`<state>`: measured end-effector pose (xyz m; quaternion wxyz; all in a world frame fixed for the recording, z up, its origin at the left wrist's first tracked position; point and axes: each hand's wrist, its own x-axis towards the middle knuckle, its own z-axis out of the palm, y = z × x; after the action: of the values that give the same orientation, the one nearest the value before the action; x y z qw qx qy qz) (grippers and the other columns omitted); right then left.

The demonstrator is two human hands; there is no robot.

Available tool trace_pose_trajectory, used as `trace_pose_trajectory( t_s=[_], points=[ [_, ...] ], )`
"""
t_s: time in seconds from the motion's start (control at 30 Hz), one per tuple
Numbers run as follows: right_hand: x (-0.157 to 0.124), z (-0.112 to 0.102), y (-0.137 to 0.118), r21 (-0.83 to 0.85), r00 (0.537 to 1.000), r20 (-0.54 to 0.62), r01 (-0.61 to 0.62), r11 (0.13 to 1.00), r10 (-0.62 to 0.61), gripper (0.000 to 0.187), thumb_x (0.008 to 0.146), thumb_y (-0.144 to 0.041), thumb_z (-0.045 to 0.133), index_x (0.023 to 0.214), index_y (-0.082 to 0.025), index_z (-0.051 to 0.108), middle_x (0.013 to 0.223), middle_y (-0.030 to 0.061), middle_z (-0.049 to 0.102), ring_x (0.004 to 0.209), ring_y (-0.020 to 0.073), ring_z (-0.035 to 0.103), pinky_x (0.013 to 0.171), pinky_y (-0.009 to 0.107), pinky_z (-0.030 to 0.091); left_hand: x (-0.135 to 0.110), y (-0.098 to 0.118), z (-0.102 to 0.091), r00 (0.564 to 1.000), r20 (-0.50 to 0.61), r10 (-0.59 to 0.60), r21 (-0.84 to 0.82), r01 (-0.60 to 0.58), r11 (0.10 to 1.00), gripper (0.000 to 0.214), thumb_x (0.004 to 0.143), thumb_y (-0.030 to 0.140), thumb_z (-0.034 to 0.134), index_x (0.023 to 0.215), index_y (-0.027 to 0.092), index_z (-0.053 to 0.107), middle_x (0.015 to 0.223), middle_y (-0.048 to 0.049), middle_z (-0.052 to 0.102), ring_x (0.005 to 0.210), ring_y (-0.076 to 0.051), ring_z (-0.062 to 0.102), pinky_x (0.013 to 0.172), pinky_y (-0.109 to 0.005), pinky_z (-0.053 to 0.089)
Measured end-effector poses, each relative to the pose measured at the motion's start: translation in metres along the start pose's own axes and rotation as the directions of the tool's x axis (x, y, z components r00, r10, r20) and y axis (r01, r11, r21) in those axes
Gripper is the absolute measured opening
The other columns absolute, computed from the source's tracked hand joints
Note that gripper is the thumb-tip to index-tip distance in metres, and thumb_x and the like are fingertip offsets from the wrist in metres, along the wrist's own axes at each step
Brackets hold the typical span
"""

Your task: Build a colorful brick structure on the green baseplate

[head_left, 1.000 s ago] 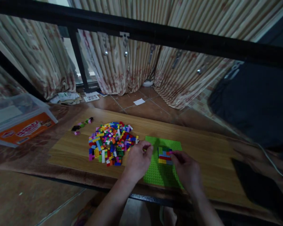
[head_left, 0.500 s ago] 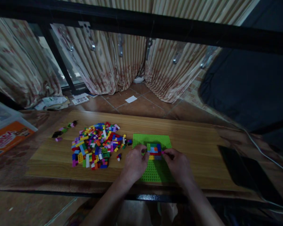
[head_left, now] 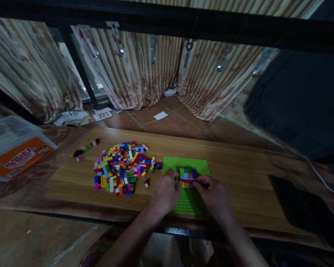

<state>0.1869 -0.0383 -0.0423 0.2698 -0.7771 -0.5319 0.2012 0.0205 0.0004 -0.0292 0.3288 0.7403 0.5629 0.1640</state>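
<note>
Nearest my remote view, two bare forearms reach forward from the bottom edge. The left hand [head_left: 165, 193] is loosely curled, thumb and fingertips close together at the left side of a small multicoloured brick build [head_left: 188, 175]; I cannot tell whether it grips anything. The right hand [head_left: 215, 196] has thumb and forefinger nearly closed at the build's right edge, where a speck of pink shows; I cannot tell if that is a brick in the pinch. The build sits on a bright green studded baseplate [head_left: 187, 203], which lies on a long wooden board [head_left: 239, 178]. On the board to the left, I see a heap of loose bricks [head_left: 122, 167] and, farther left, a short line of dark, green and pink pieces [head_left: 86, 148]. A clear plastic box [head_left: 22, 157] with an orange label stands beyond the board's left end. Behind the board, a white paper [head_left: 160, 115] lies on brown floor tiles [head_left: 180, 127]. A black rail [head_left: 167, 16] crosses above, before striped curtains [head_left: 139, 81].
</note>
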Motion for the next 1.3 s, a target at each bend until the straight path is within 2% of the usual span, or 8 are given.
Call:
trace_pose_trajectory(
  t_s=[0.13,0.37,0.73,1.13,1.3],
  points=[
    [0.002,-0.001,0.000,0.024,1.000,0.015,-0.014,1.000,0.014,0.027,0.076,-0.045,0.058,0.082,-0.021,0.069,0.077,0.0047,0.073,0.070,0.0215,0.067,0.066,0.031,0.045,-0.001,-0.003,0.003,0.999,-0.013,0.029,0.007,-0.029,1.000,0.021,0.086,0.024,0.052,0.103,0.019,0.063,0.099,-0.0066,0.070,0.086,-0.020,0.066,0.079,-0.030,0.050],
    [0.008,-0.010,0.011,-0.019,1.000,0.012,-0.008,1.000,0.008,0.037,0.083,-0.047,0.046,0.084,-0.020,0.071,0.078,0.0073,0.073,0.070,0.0225,0.066,0.063,0.032,0.043,0.000,-0.003,0.002,1.000,-0.006,0.027,-0.004,-0.028,1.000,0.021,0.086,0.025,0.051,0.102,0.019,0.064,0.100,-0.0065,0.070,0.086,-0.020,0.066,0.081,-0.032,0.050],
    [0.018,-0.001,0.015,0.056,0.992,0.076,-0.110,0.992,0.106,0.035,0.074,-0.052,0.059,0.075,-0.019,0.072,0.070,0.0051,0.071,0.067,0.0215,0.064,0.063,0.032,0.043,-0.001,-0.003,0.001,0.999,-0.003,0.034,-0.007,-0.034,0.999,0.022,0.086,0.025,0.052,0.103,0.019,0.063,0.101,-0.0059,0.070,0.086,-0.019,0.066,0.079,-0.030,0.051],
    [0.019,0.003,0.019,0.071,0.995,0.067,-0.078,0.994,0.073,0.035,0.073,-0.051,0.062,0.075,-0.018,0.072,0.071,0.0060,0.072,0.068,0.0219,0.066,0.062,0.032,0.045,-0.001,-0.003,0.003,0.999,0.012,0.036,0.008,-0.036,0.999,0.024,0.086,0.023,0.050,0.107,0.019,0.062,0.106,-0.0071,0.069,0.095,-0.021,0.066,0.085,-0.031,0.050],
    [0.023,0.001,0.020,0.064,0.993,0.106,-0.057,0.996,0.050,0.035,0.072,-0.051,0.062,0.073,-0.017,0.072,0.068,0.0058,0.071,0.066,0.0215,0.065,0.060,0.031,0.044,-0.002,-0.003,0.004,0.999,0.014,0.046,0.031,-0.046,0.998,0.024,0.086,0.023,0.051,0.108,0.019,0.061,0.106,-0.0070,0.069,0.097,-0.021,0.065,0.087,-0.032,0.050]
  ],
)
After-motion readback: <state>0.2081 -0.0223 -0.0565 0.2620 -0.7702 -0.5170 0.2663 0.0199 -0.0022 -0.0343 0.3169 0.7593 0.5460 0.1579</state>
